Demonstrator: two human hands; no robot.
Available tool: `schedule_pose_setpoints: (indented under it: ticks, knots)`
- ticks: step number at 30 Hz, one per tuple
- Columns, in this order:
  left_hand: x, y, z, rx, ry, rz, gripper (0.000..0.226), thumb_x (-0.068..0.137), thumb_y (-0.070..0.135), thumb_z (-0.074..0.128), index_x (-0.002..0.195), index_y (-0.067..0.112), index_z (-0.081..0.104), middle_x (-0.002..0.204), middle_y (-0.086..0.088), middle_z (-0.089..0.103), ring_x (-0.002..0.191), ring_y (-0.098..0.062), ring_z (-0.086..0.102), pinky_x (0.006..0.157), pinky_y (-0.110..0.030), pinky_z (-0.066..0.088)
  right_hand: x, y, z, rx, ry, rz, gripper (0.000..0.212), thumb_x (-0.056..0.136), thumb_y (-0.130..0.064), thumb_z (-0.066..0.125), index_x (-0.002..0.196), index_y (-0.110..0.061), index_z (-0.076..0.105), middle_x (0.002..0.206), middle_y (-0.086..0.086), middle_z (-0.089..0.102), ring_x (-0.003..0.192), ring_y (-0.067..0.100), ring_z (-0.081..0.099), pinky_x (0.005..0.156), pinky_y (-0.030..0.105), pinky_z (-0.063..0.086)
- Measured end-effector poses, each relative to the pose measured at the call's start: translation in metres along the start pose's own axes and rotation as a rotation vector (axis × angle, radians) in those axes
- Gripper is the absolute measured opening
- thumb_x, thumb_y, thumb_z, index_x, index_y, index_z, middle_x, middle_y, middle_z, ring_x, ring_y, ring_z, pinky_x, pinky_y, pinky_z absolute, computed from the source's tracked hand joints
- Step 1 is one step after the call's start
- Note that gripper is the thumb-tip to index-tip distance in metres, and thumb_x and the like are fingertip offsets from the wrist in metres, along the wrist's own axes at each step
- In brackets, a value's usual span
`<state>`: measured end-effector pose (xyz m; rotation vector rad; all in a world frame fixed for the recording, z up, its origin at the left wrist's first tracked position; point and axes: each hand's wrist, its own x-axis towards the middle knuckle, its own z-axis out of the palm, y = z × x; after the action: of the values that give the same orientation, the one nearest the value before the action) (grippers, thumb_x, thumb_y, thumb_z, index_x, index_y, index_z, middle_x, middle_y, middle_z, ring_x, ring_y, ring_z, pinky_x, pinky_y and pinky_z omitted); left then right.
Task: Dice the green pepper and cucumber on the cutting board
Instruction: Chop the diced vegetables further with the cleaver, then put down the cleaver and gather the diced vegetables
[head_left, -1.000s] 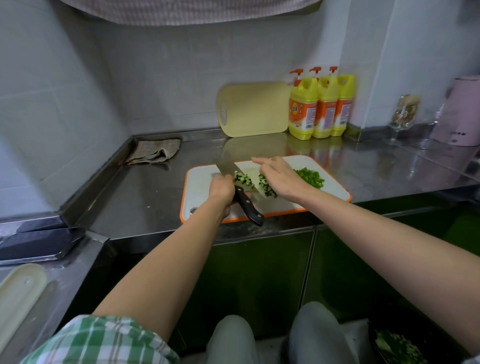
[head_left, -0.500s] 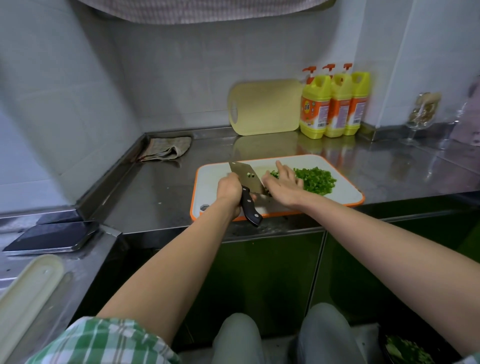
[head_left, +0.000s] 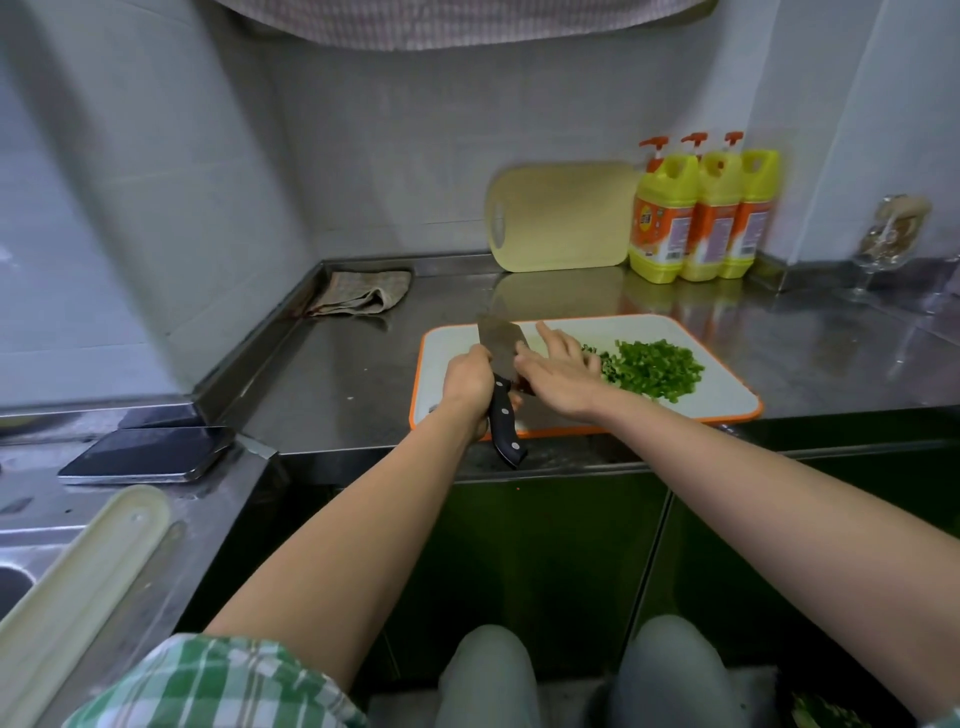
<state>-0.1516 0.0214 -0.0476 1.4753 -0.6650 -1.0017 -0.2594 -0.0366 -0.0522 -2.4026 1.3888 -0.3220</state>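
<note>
Closest to you, your green plaid sleeve (head_left: 208, 686) and grey-clad knees (head_left: 488, 675) fill the bottom edge. At the bottom right corner a scrap of green (head_left: 823, 717) shows, too cut off to tell what holds it. Left of your left arm a pale plastic strip (head_left: 78, 587) lies slantwise on the steel. Past it sits a dark flat slab with a metal rim (head_left: 145, 453).

Your left hand (head_left: 465, 384) has its fingers wrapped tight round the black riveted handle of the cleaver (head_left: 500, 347), right up at the root of the blade. The blade stands on edge, tip pointing away from you, over the white cutting board with the orange rim (head_left: 727, 402). Your right hand (head_left: 563, 376) is spread flat with its fingers straight and close together, holding nothing. Its thumb side touches the blade's right face (whether the palm presses on the board I cannot tell). Just beyond and to the right of those fingertips lies the diced green pile (head_left: 657, 369), loose on the board. The pieces nearest your fingers look darker-skinned, and pepper and cucumber cannot be told apart.

The board sits at the front lip of the stainless counter (head_left: 337, 374). Farther out, beyond your left knuckles, a crumpled cloth (head_left: 358, 293) lies in the corner. Beyond your right fingertips a yellowish cutting board (head_left: 566, 218) leans on the tiled wall, just beside three yellow pump bottles (head_left: 701, 213) standing in a row. Farthest right, a stemmed glass (head_left: 888, 236) holds something brownish and blurred.
</note>
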Motion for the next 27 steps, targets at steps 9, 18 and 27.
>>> schedule_pose_setpoints:
  ticks: [9,18,27]
  knots:
    - [0.0,0.002,-0.018,-0.114,0.059,0.023,0.024,0.098,0.014,0.031,0.085,0.007,0.05,0.069,-0.012,0.057,0.034,-0.017,0.05,0.04,-0.021,0.039,-0.003,-0.009,-0.002,-0.041,-0.001,0.021,0.057,0.103,-0.043,0.016,0.15,-0.016,0.033,0.163,0.002,-0.003,0.148,0.022,-0.004,0.116,0.048,0.003]
    - [0.012,0.013,-0.1,0.167,0.206,0.075,0.005,0.081,0.004,0.054,0.076,0.003,0.054,0.057,-0.01,0.05,0.036,-0.015,0.045,0.039,-0.017,0.036,-0.008,-0.043,0.019,-0.092,-0.125,-0.144,0.054,0.104,-0.045,0.018,0.152,-0.023,0.028,0.163,0.003,-0.001,0.148,0.025,0.0,0.116,0.047,0.006]
    - [0.018,0.002,-0.141,0.7,0.24,0.031,0.013,0.073,-0.002,0.063,0.071,-0.001,0.05,0.058,-0.013,0.047,0.048,-0.023,0.042,0.043,-0.022,0.033,0.0,-0.048,0.033,-0.143,-0.173,-0.155,0.051,0.103,-0.043,0.022,0.138,-0.016,0.046,0.147,0.012,0.039,0.135,0.03,0.031,0.103,0.045,0.023]
